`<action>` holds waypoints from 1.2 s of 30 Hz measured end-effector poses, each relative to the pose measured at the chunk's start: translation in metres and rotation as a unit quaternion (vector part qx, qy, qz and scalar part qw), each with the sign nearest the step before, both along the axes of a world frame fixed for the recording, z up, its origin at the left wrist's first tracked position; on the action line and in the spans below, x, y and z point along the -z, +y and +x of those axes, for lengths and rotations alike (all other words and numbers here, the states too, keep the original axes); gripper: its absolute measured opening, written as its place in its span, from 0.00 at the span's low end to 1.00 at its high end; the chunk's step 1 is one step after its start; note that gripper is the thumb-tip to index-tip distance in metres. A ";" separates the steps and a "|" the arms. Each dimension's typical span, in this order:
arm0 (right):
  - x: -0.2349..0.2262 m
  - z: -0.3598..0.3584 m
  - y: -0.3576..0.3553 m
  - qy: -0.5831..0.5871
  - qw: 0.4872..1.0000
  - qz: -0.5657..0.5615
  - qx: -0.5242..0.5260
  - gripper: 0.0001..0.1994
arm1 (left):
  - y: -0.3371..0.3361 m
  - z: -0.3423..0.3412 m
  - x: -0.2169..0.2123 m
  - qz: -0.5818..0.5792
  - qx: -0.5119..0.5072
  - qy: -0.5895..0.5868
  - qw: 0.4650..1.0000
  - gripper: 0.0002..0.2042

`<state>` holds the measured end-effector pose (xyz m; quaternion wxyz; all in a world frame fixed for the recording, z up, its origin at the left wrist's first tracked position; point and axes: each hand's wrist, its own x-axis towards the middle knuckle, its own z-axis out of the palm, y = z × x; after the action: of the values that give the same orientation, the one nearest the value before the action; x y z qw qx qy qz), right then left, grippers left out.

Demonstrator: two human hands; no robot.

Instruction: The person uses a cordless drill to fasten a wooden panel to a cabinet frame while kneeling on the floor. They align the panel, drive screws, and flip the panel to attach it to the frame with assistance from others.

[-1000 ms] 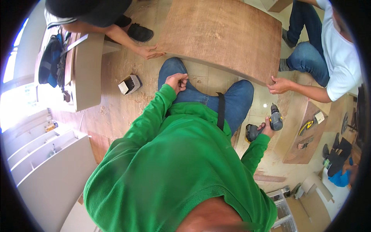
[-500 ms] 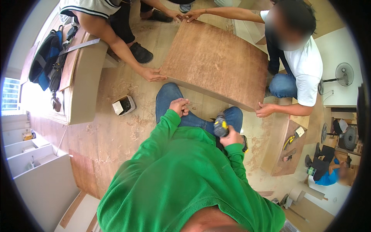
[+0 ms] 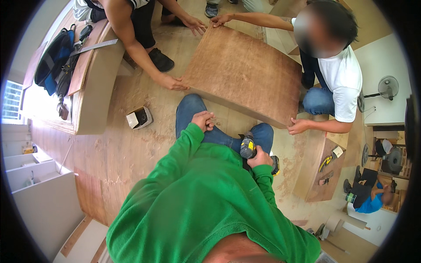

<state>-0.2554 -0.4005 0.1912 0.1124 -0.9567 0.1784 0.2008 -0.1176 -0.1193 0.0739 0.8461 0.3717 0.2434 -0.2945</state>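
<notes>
Gripping the cordless drill [image 3: 248, 147], the right hand [image 3: 260, 158] has risen onto the lap; the left hand [image 3: 204, 120] stays loosely curled, empty.

A cordless drill [image 3: 250, 149], dark grey with yellow patches, lies gripped in the right hand [image 3: 259, 158] over the person's right thigh, its front end pointing up toward the wooden panel [image 3: 243, 72] and its battery foot jutting out at the lower right of the hand. The panel is a broad brown board with a thick front edge, lying flat on the floor just beyond the knees. The left hand [image 3: 204, 120] rests curled on the left knee, clear of the drill.
</notes>
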 end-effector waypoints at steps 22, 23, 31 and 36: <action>0.009 0.008 0.011 -0.001 0.999 -0.037 -0.032 0.22 | 0.049 -0.003 -0.023 0.009 -0.011 -0.008 1.000 0.07; 0.009 0.009 0.012 -0.001 0.998 -0.044 -0.033 0.21 | 0.050 -0.003 -0.022 0.006 -0.013 -0.010 1.000 0.07; 0.012 0.015 0.017 0.017 0.997 -0.058 -0.041 0.22 | 0.059 -0.004 -0.022 -0.002 -0.024 -0.006 1.000 0.07; 0.017 0.016 0.016 0.020 0.996 -0.070 -0.051 0.22 | 0.059 -0.002 -0.023 -0.007 -0.022 0.001 1.000 0.08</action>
<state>-0.2396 -0.3841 0.1747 0.0314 -0.9658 0.1454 0.2123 -0.1193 -0.0602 0.0967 0.8550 0.3598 0.2501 -0.2776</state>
